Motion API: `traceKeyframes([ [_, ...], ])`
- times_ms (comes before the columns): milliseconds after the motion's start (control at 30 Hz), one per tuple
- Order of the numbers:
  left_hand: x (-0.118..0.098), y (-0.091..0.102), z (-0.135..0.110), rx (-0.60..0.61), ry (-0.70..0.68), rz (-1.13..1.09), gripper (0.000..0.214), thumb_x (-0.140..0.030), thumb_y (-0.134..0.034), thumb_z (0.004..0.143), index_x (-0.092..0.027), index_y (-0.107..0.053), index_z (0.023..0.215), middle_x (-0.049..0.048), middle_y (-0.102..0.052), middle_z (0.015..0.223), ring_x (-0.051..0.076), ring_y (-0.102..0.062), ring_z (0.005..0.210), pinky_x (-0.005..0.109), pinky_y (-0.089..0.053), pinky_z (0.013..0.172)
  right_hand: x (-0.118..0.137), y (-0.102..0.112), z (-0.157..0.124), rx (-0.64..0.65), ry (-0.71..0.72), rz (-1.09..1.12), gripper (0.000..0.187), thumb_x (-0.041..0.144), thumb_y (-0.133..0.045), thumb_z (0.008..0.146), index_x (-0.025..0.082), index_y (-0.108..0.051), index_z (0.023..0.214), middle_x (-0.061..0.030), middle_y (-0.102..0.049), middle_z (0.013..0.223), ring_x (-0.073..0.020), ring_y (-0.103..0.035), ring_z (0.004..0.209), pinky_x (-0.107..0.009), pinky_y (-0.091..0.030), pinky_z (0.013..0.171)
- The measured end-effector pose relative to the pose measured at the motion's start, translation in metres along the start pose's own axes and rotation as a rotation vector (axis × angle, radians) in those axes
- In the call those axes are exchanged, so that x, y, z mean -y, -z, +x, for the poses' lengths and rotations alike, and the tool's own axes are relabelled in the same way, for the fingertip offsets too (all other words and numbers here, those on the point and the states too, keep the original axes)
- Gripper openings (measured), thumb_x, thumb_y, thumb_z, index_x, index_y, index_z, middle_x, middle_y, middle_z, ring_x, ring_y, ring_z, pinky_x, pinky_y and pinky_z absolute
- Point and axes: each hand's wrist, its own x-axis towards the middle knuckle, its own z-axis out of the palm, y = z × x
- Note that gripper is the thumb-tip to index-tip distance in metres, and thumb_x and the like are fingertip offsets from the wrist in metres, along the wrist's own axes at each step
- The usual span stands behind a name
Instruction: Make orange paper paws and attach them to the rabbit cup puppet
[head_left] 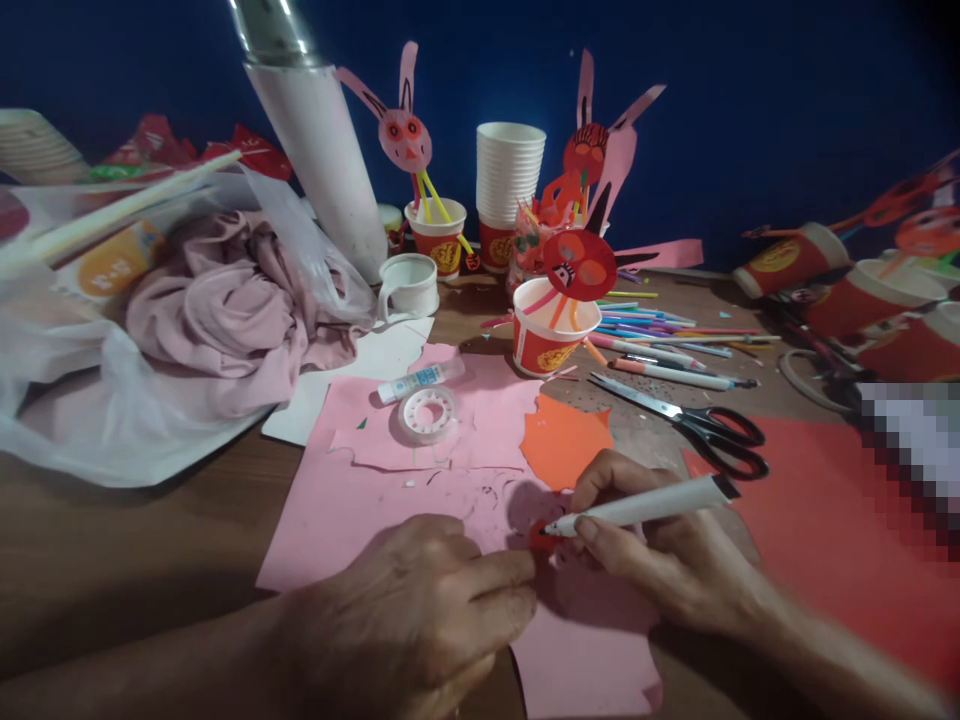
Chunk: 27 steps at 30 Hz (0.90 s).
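My right hand (660, 540) grips a white marker (645, 505), its dark tip down on a small orange-red paper piece (538, 534). My left hand (442, 590) is closed, its fingertips at the lower left edge of that piece; its thumb is largely hidden. Under both hands lie pink paper sheets (300, 540) with black marks. An orange paper scrap (566, 440) lies just beyond my right hand. Farther off on the pink paper are a roll of clear tape (426, 414) and a glue stick (421, 382).
Black-handled scissors (697, 425) lie right of the orange scrap, near several markers (675, 372). A red cup (551, 335) with a paper face stands behind. A plastic bag (97, 440) with pink cloth, a white mug (409, 287) and a tall flask (315, 150) are at left. Red paper (847, 520) lies right.
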Motion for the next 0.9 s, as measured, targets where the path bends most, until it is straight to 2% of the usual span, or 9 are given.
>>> traceKeyframes([
  [133,-0.0002,0.0010,-0.0003,0.009,0.001,-0.017,0.014,-0.014,-0.045,0.077,-0.017,-0.051,0.089,0.0013,-0.061,0.089,0.014,-0.051,0.057,0.029,-0.039,0.046,0.0005,0.0000,-0.0007,0.005,0.014,-0.109,0.008,0.018,-0.051,0.074,0.018,-0.054,0.067,0.0017,-0.060,0.055,-0.0085,-0.049,0.045,-0.019,-0.034,0.041],
  [367,-0.0004,0.0016,-0.0014,0.020,0.017,-0.011,0.019,-0.015,-0.043,0.079,-0.017,-0.053,0.094,0.0036,-0.062,0.095,0.014,-0.052,0.060,0.029,-0.040,0.048,-0.0068,-0.0025,-0.0012,0.027,0.114,-0.042,0.006,0.021,-0.053,0.077,0.018,-0.055,0.072,0.0012,-0.061,0.057,-0.0087,-0.052,0.047,-0.019,-0.037,0.041],
  [567,-0.0001,0.0027,-0.0003,0.030,0.018,-0.033,0.013,-0.014,-0.044,0.079,-0.018,-0.053,0.088,0.0009,-0.062,0.089,0.013,-0.051,0.058,0.028,-0.040,0.049,-0.0072,-0.0040,-0.0016,0.038,0.129,-0.024,0.008,0.021,-0.052,0.078,0.018,-0.055,0.071,0.0009,-0.060,0.055,-0.0077,-0.049,0.043,-0.018,-0.036,0.038],
  [767,-0.0002,0.0006,-0.0020,0.013,0.015,-0.013,0.018,-0.016,-0.040,0.081,-0.016,-0.053,0.093,0.0046,-0.062,0.096,0.015,-0.054,0.064,0.028,-0.041,0.052,-0.0065,-0.0047,0.0018,0.039,0.124,-0.020,0.008,0.022,-0.053,0.078,0.019,-0.054,0.070,-0.0001,-0.061,0.057,-0.0093,-0.052,0.046,-0.018,-0.037,0.039],
  [900,0.0002,0.0016,-0.0020,0.028,0.013,-0.014,0.016,-0.015,-0.042,0.080,-0.017,-0.053,0.092,0.0039,-0.063,0.095,0.014,-0.053,0.060,0.028,-0.039,0.049,-0.0051,-0.0053,0.0013,0.043,0.103,-0.012,0.007,0.021,-0.053,0.077,0.019,-0.056,0.071,-0.0008,-0.062,0.059,-0.0096,-0.053,0.046,-0.019,-0.037,0.038],
])
